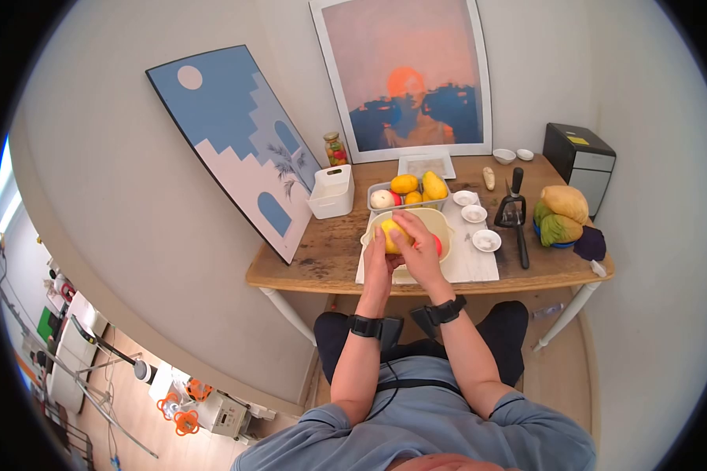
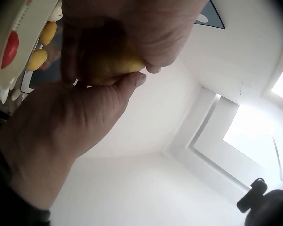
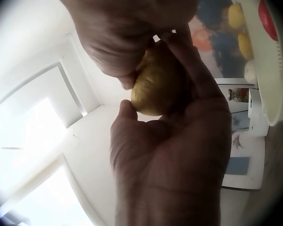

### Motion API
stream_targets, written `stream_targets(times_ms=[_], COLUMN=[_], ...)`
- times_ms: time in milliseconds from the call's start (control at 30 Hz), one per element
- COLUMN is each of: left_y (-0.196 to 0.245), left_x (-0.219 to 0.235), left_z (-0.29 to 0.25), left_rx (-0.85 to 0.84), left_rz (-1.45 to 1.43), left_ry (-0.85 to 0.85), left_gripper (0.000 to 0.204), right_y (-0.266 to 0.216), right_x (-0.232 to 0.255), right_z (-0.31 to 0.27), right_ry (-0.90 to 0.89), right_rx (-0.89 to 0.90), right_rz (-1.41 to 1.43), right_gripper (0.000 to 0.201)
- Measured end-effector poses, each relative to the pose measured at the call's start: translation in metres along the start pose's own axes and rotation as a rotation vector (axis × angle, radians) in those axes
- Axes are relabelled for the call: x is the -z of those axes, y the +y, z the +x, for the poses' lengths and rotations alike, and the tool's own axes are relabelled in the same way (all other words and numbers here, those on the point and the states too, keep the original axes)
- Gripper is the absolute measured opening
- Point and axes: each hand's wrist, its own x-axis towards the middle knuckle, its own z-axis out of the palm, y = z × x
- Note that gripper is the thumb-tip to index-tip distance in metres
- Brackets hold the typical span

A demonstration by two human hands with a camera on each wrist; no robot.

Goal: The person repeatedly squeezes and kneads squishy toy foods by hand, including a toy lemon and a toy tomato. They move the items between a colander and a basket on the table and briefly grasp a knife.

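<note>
Both hands are around one rounded yellow fruit (image 1: 393,238), held up over a cream basin (image 1: 441,222). My left hand (image 1: 377,269) grips it from the left. From the other side my right hand (image 1: 421,255) curls round it, fingers over its top. The right wrist view shows the fruit (image 3: 156,87) between both palms, its rounded lower end bare and thumbs near it. In the left wrist view much of the fruit (image 2: 111,61) is hidden by the fingers. A smooth red tomato-like thing (image 2: 10,49) lies in the basin.
Behind the basin stands a grey tray (image 1: 375,209) of fruit, with a white bin (image 1: 331,192) to its left. Small white dishes (image 1: 486,241) line the right side of a white cloth (image 1: 470,271). Further right are a black-handled tool (image 1: 512,212) and a heaped bowl (image 1: 540,235).
</note>
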Motion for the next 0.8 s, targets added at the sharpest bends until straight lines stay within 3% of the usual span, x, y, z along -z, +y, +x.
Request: stream_targets(times_ms=[67, 200, 267, 367, 567, 633, 667, 733, 800], left_y=[0.007, 0.010, 0.006, 0.005, -0.002, -0.007, -0.009, -0.013, -0.017], left_x=[-0.004, 0.005, 0.010, 0.008, 0.012, 0.015, 0.016, 0.016, 0.010], left_z=[-0.002, -0.001, 0.001, 0.001, 0.003, 0.004, 0.004, 0.005, 0.004], left_rx=[-0.011, 0.036, 0.051, 0.040, 0.025, -0.074, -0.075, -0.203, -0.205], left_rz=[0.025, -0.230, -0.298, -0.375, -0.270, -0.018, -0.017, 0.156, 0.153], left_ry=[-0.008, -0.041, -0.060, -0.070, 0.005, 0.187, 0.189, 0.249, 0.217], left_gripper=[0.058, 0.064, 0.064, 0.064, 0.048, 0.039, 0.039, 0.034, 0.036], right_y=[-0.001, -0.011, -0.009, -0.006, -0.011, -0.007, -0.005, -0.006, -0.009], right_x=[0.000, 0.005, 0.003, 0.006, 0.001, 0.002, 0.002, 0.001, 0.004], right_z=[0.001, 0.000, -0.001, -0.006, -0.006, -0.005, -0.003, -0.002, -0.001], right_ry=[0.075, 0.068, 0.008, -0.119, -0.150, -0.157, -0.163, -0.154, -0.145], right_rx=[-0.056, -0.216, -0.257, -0.363, -0.218, -0.208, -0.196, -0.192, -0.190], right_rz=[0.065, 0.316, 0.513, 0.545, 0.715, 0.733, 0.755, 0.680, 0.601], right_gripper=[0.038, 0.038, 0.045, 0.056, 0.064, 0.063, 0.062, 0.059, 0.057])
